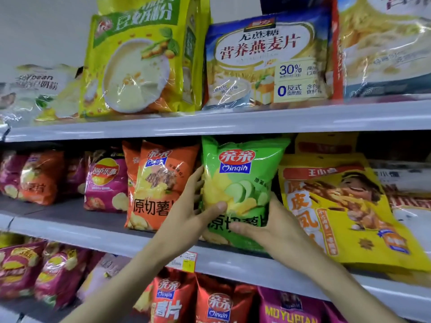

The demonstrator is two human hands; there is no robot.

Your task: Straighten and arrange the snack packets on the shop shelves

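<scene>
Left hand point(186, 207) and right hand point(276, 228) are gripping the green packet point(245, 180), squaring it up. Yellow packet point(340, 220) is leaning over, so I'd say more is waiting.

Your green chip packet point(242, 183) is glossy, crinkly plastic film, glare all over it. The orange packet point(161, 183) just left of it is the same shiny film. The shelf edge point(233, 122) above the green chip packet looks like smooth painted metal, semi-gloss. The price tag point(186, 261) below it looks like paper.
</scene>
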